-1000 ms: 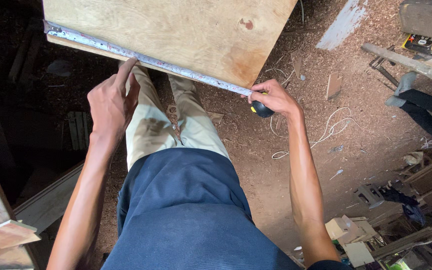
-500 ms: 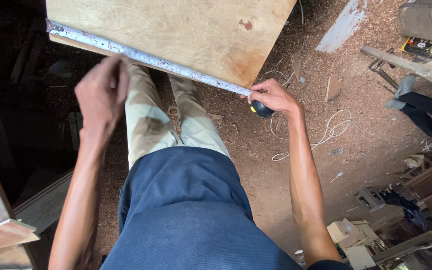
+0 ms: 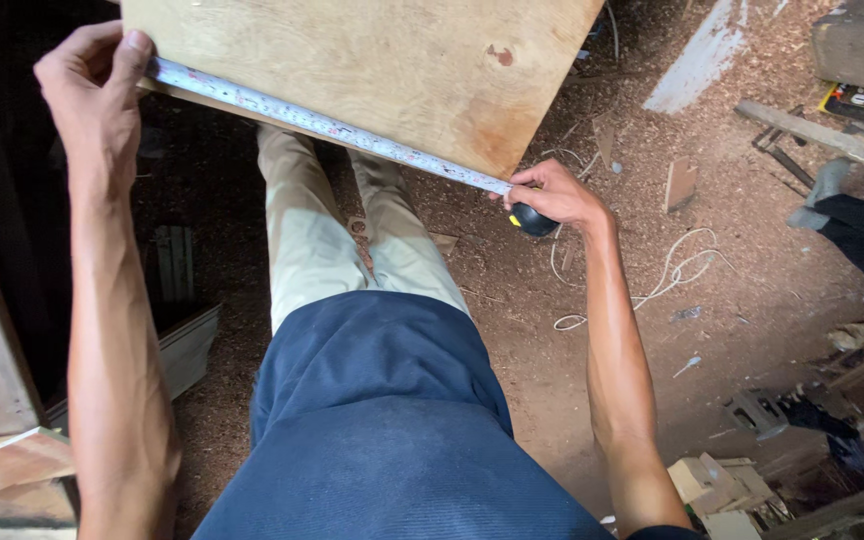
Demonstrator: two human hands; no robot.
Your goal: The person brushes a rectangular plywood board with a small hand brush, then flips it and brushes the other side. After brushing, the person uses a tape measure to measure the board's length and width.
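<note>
The left hand point(image 3: 92, 95) had been moved to the plywood board's point(image 3: 372, 70) corner, pinching the tape measure blade point(image 3: 322, 125) there; its case point(image 3: 532, 218) was grasped by the right hand point(image 3: 552, 195).

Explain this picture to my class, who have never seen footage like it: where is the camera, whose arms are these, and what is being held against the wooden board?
The camera sits on a person's head and looks straight down, so you see that person's own body: blue shirt, light trousers and both bare arms. No machine is involved.

The left hand pins the end of a measuring tape at the left corner of a plywood board. The right hand holds the tape's dark case near the board's right corner, so the tape lies stretched along the board's near edge.

Below is a floor covered in sawdust, with a loose white cord, wood offcuts at lower right and planks at the left edge.
</note>
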